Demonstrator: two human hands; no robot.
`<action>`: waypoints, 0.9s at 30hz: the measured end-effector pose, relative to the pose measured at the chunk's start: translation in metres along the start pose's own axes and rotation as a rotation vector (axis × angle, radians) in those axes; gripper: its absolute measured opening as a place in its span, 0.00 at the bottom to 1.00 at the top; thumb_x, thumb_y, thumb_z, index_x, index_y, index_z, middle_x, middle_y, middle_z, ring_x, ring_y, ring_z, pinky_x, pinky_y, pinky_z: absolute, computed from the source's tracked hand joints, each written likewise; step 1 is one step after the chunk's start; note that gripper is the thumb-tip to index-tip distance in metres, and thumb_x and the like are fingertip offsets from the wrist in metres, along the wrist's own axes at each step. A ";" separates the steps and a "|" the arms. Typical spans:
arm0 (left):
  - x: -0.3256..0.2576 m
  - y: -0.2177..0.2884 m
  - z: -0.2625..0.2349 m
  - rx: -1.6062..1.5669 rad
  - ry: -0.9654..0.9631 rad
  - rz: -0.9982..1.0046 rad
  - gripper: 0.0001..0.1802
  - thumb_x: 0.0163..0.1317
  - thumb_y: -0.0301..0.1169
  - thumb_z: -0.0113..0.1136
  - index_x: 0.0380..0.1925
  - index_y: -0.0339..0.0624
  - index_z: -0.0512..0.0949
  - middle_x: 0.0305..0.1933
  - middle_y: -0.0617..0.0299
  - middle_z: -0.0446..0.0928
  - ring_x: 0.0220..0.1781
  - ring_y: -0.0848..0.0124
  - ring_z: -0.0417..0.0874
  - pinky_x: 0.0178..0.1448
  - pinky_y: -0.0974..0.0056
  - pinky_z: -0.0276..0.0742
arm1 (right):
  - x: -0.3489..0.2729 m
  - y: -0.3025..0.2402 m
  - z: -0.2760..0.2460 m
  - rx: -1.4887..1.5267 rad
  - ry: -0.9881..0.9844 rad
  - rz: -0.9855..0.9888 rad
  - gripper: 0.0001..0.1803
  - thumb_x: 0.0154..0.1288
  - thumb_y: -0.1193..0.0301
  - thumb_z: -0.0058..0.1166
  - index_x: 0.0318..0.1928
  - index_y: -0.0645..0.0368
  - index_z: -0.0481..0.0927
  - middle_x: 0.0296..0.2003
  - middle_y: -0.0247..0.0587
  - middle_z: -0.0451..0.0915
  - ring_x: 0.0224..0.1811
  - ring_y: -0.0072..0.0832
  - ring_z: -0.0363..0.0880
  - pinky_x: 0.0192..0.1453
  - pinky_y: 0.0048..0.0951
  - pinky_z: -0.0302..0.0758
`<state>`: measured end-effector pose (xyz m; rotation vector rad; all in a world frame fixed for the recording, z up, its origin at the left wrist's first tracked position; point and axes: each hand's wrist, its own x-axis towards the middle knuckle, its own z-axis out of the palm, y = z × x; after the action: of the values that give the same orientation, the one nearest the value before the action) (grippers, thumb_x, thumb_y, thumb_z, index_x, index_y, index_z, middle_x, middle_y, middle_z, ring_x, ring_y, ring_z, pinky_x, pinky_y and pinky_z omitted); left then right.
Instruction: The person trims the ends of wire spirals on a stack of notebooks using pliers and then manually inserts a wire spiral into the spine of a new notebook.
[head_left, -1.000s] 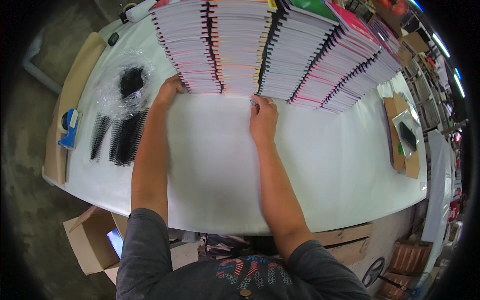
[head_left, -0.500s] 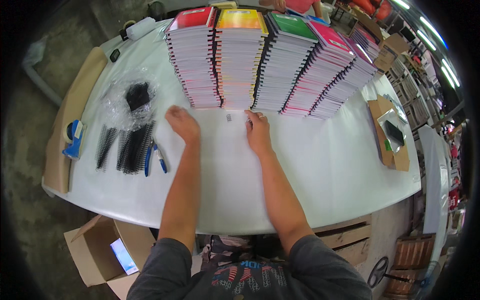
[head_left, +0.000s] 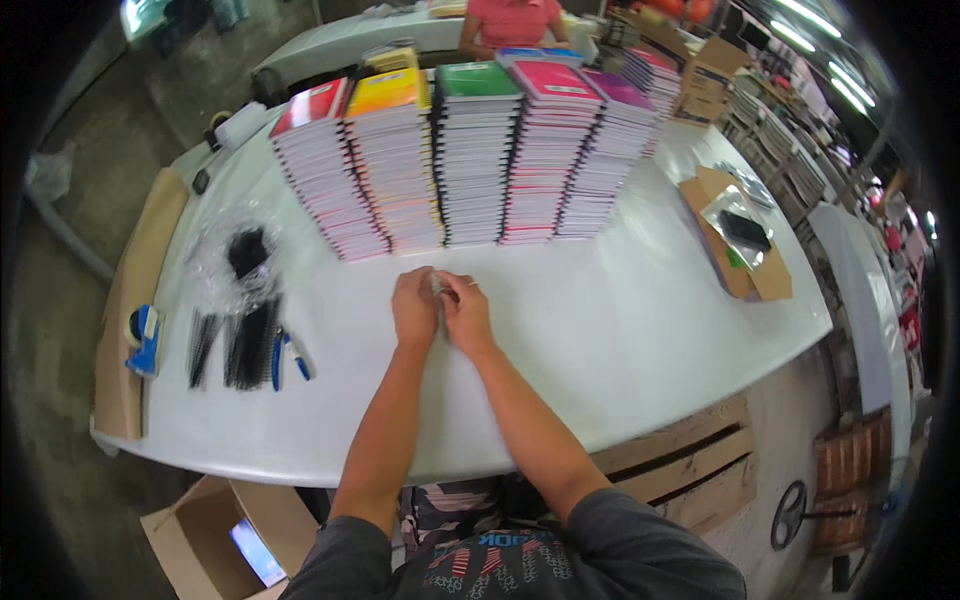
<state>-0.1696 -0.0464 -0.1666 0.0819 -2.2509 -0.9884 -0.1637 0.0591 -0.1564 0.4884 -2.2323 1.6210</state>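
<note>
Something small is sitting pinched between the left hand [head_left: 415, 308] and right hand [head_left: 466, 315], too tiny to identify. The picture's lower edge is cutting off the cardboard box [head_left: 215, 535] below the worktop's [head_left: 620, 330] near-left corner.

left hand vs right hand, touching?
Touching. The head view shows the left hand and right hand pressed together at the fingertips on the white table, no gap between them, in front of the notebook stacks.

At your far left on the counter you see a clear plastic bag [head_left: 232, 262] with black pieces inside. At the right lies flat brown cardboard [head_left: 738, 240] under a clear packet. On the floor, near left, stands an open brown box [head_left: 225, 530].
</note>
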 end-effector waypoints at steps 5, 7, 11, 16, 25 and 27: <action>-0.002 0.008 -0.002 -1.019 -0.036 -0.643 0.14 0.68 0.33 0.44 0.43 0.35 0.74 0.36 0.56 0.76 0.37 0.61 0.78 0.44 0.57 0.76 | -0.001 -0.020 0.008 0.403 0.153 0.210 0.18 0.56 0.84 0.56 0.49 0.61 0.76 0.39 0.42 0.78 0.41 0.27 0.80 0.44 0.27 0.77; -0.007 0.027 -0.001 -1.305 -0.008 -0.854 0.16 0.70 0.34 0.41 0.45 0.33 0.73 0.36 0.56 0.75 0.40 0.63 0.77 0.47 0.58 0.75 | -0.005 -0.026 0.005 0.382 0.148 0.199 0.14 0.57 0.83 0.56 0.45 0.64 0.77 0.38 0.41 0.79 0.41 0.27 0.81 0.45 0.25 0.77; -0.006 0.041 -0.018 -1.407 0.002 -0.972 0.15 0.69 0.38 0.41 0.41 0.39 0.72 0.36 0.59 0.75 0.40 0.65 0.76 0.47 0.60 0.74 | -0.009 -0.045 0.002 0.335 0.112 0.132 0.10 0.58 0.80 0.54 0.42 0.60 0.78 0.40 0.43 0.80 0.38 0.35 0.82 0.44 0.30 0.78; -0.019 0.045 -0.029 -1.601 -0.095 -0.939 0.13 0.69 0.37 0.42 0.37 0.39 0.72 0.35 0.57 0.74 0.38 0.65 0.76 0.46 0.58 0.75 | -0.014 -0.036 0.003 0.098 0.064 -0.110 0.12 0.60 0.78 0.54 0.45 0.56 0.80 0.42 0.42 0.81 0.45 0.38 0.79 0.52 0.36 0.72; 0.055 0.045 -0.130 -0.813 0.652 -0.521 0.22 0.70 0.46 0.44 0.24 0.41 0.73 0.18 0.68 0.64 0.16 0.79 0.61 0.20 0.72 0.57 | -0.016 -0.026 -0.003 -0.134 -0.023 -0.172 0.24 0.58 0.69 0.58 0.56 0.52 0.73 0.48 0.37 0.79 0.56 0.41 0.70 0.61 0.42 0.62; 0.094 0.033 -0.176 -0.613 0.783 -0.283 0.23 0.69 0.46 0.47 0.21 0.41 0.72 0.19 0.70 0.64 0.22 0.81 0.62 0.25 0.73 0.58 | -0.015 -0.018 0.000 -0.119 -0.111 -0.136 0.23 0.58 0.69 0.58 0.55 0.51 0.74 0.46 0.37 0.80 0.54 0.39 0.71 0.59 0.41 0.63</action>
<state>-0.1301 -0.1631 -0.0062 0.4403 -1.1949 -1.4438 -0.1417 0.0547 -0.1483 0.6970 -2.3034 1.4166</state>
